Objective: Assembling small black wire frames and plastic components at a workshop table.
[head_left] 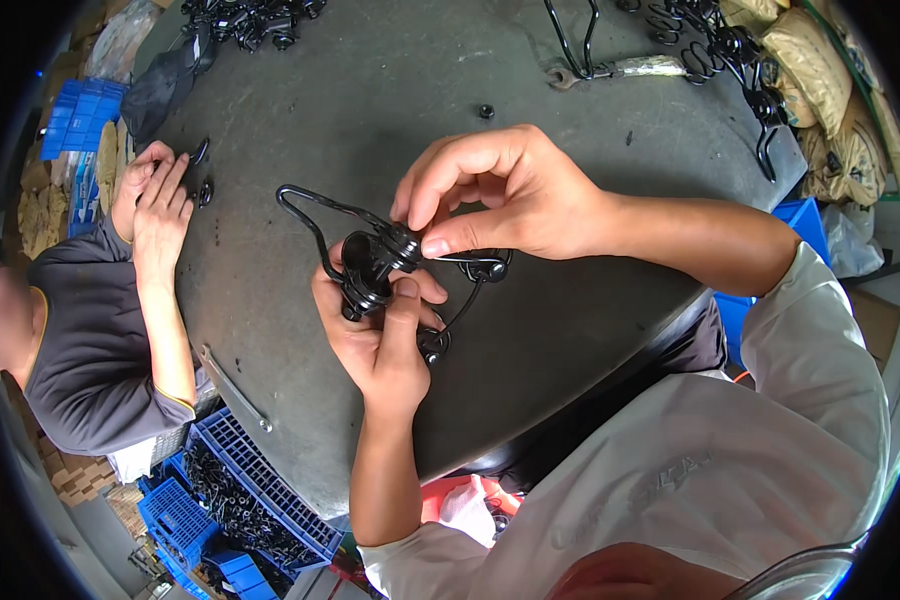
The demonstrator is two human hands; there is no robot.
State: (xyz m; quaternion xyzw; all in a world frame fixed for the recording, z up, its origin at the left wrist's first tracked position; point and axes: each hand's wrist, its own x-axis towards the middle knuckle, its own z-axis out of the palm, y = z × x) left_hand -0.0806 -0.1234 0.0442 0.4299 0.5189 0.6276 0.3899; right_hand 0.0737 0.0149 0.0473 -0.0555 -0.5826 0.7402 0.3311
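My left hand [378, 345] is closed round a black metal wire-frame assembly [367, 270], holding it above the table. The assembly has a bent wire loop sticking out to the left, thick round clamp pieces in the middle and wire arms with rounded ends to the right. From the far right side, my right hand [500, 200] pinches the upper end of the round clamp piece between thumb and fingers. Whether a small part sits in that pinch is hidden. A small black nut [486, 111] lies on the table beyond my right hand.
The dark table [530, 350] carries an open-ended wrench [620, 68], black wire parts with coil springs [705, 45], a heap of small black parts [245, 20] and another wrench [235, 390]. A co-worker's hands [155, 200] are at the left edge. Blue crates [260, 480] stand below left.
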